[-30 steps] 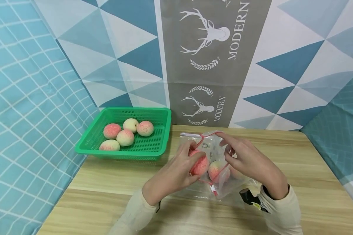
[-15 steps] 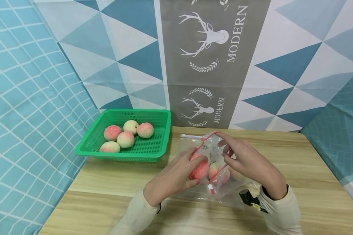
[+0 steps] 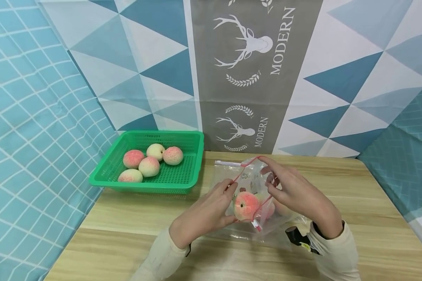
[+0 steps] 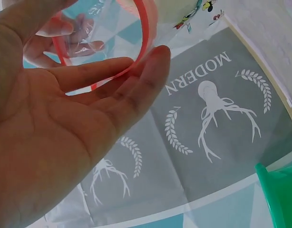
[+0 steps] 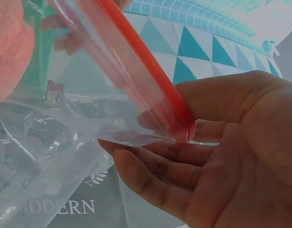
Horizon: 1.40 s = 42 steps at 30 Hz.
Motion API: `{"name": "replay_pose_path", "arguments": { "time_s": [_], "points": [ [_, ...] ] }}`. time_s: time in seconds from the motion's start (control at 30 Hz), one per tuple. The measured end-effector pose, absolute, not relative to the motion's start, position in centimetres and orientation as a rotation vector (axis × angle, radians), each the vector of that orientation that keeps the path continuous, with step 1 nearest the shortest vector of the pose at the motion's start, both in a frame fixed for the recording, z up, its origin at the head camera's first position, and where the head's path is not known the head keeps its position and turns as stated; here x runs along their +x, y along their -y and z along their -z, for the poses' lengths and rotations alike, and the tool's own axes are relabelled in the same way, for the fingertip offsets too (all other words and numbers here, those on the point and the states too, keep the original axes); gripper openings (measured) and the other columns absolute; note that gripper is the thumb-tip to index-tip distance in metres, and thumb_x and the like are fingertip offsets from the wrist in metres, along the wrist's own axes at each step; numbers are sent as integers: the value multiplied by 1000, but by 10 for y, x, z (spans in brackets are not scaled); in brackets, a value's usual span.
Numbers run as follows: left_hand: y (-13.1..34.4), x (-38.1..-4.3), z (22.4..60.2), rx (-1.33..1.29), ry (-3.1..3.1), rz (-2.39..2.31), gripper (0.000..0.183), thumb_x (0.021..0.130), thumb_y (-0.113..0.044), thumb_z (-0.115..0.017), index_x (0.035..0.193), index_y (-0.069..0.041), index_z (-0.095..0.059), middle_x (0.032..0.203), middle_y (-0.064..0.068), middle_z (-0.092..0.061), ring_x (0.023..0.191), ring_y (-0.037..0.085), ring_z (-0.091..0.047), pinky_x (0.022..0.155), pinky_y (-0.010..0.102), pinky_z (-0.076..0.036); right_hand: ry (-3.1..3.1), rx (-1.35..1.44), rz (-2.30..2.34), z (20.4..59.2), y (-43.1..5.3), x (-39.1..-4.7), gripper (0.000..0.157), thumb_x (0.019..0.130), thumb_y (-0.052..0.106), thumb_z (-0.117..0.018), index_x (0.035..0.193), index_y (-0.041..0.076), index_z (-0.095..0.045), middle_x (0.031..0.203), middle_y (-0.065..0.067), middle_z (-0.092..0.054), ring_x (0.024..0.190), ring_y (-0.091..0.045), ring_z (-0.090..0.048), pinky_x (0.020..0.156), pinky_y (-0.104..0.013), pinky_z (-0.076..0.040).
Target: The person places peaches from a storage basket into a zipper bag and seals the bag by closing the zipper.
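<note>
A clear zip bag [image 3: 228, 230] with a red-edged mouth lies on the wooden table, printed with small cartoon figures. Just inside its mouth sits a pink peach [image 3: 246, 205], with more peaches [image 3: 270, 210] seen through the film to the right. My left hand [image 3: 207, 210] is at the left of the mouth, thumb and fingers spread apart with no fruit between them. In the left wrist view, the fingers touch the red rim [image 4: 147, 28]. My right hand [image 3: 299, 191] holds the opposite side of the mouth; the right wrist view shows its fingers pinching the red zip edge [image 5: 150, 61].
A green basket [image 3: 199, 160] with several peaches [image 3: 149, 166] stands at the back left of the table. Patterned cloth [image 3: 232, 89] hangs behind the table, and blue checked cloth [image 3: 38, 136] hangs at the left. A white slider [image 3: 256, 225] sits on the bag's near edge.
My left hand has let go of the pink peach, which now rests farther right inside the bag. The left fingers have spread apart. My right hand has stayed on the bag's edge.
</note>
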<state>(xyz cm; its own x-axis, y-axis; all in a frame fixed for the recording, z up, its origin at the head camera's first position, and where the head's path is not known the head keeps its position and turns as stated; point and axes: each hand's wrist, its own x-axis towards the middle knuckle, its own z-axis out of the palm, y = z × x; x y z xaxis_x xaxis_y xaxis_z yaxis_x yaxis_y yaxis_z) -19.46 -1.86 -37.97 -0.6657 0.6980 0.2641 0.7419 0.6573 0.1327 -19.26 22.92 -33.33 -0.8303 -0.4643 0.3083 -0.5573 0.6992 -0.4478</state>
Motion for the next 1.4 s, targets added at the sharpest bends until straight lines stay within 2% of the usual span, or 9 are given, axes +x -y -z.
{"name": "replay_pose_path", "arguments": {
  "time_s": [0.23, 0.37, 0.43, 0.5, 0.6, 0.83, 1.1, 1.23, 1.4],
  "points": [
    [22, -192, 376, -1178, 2504, 606, 69, 86, -17, -77, 143, 3, -44, 144, 14, -45, 132, 22, -46, 106, 32, -44, 2696, 790, -807, 331, -230, -194, 74, 87, -7, -62, 153, 8, -32, 112, -8, -68, 83, -11, -63, 68, -29, -55],
    [23, -192, 371, -1149, 2355, 819, 62, 88, -8, -70, 143, 4, -43, 144, 13, -44, 117, 18, -54, 89, 22, -51, 2604, 805, -798, 329, -229, -194, 80, 86, -10, -61, 156, 11, -29, 113, -10, -69, 79, -11, -63, 64, -27, -54],
    [24, -192, 368, -1153, 2263, 908, 62, 88, -5, -68, 144, 3, -42, 142, 13, -45, 101, 15, -57, 78, 18, -50, 2566, 814, -794, 328, -228, -192, 82, 86, -12, -60, 157, 14, -27, 115, -11, -69, 77, -9, -63, 61, -25, -52],
    [26, -193, 365, -1162, 2177, 974, 63, 87, -2, -66, 145, 4, -40, 139, 15, -46, 91, 14, -56, 72, 16, -48, 2540, 821, -789, 326, -227, -190, 82, 87, -12, -59, 158, 16, -26, 117, -12, -68, 74, -7, -62, 58, -24, -49],
    [29, -196, 361, -1151, 2094, 1028, 63, 87, -2, -65, 145, 4, -40, 136, 17, -47, 85, 15, -56, 72, 19, -50, 2517, 813, -765, 325, -226, -187, 83, 87, -12, -57, 158, 18, -26, 119, -10, -68, 67, -3, -56, 54, -22, -44],
    [38, -198, 355, -1055, 2148, 1009, 59, 91, -7, -63, 146, 3, -41, 144, 14, -44, 90, 18, -55, 73, 26, -51, 2504, 823, -725, 326, -224, -180, 85, 84, -10, -58, 157, 19, -29, 117, -3, -70, 61, 0, -48, 54, -21, -43],
    [39, -198, 352, -1116, 2205, 864, 48, 95, -16, -65, 139, -1, -53, 141, 11, -48, 121, 20, -50, 98, 34, -48, 2465, 845, -789, 325, -224, -180, 87, 82, -12, -61, 158, 12, -26, 115, -5, -71, 64, -1, -49, 61, -24, -52],
    [39, -198, 352, -1148, 2197, 840, 39, 95, -16, -65, 132, -6, -59, 138, 11, -50, 119, 21, -52, 93, 33, -50, 2491, 835, -839, 325, -222, -179, 85, 84, -11, -61, 158, 11, -25, 115, -5, -70, 69, -2, -55, 65, -25, -56],
    [41, -197, 351, -1156, 2205, 816, 32, 96, -16, -64, 128, -10, -63, 140, 10, -49, 102, 17, -57, 83, 28, -50, 2497, 837, -891, 326, -220, -179, 84, 83, -12, -61, 157, 7, -26, 105, -2, -69, 73, -2, -59, 67, -25, -58]
  ]
}}
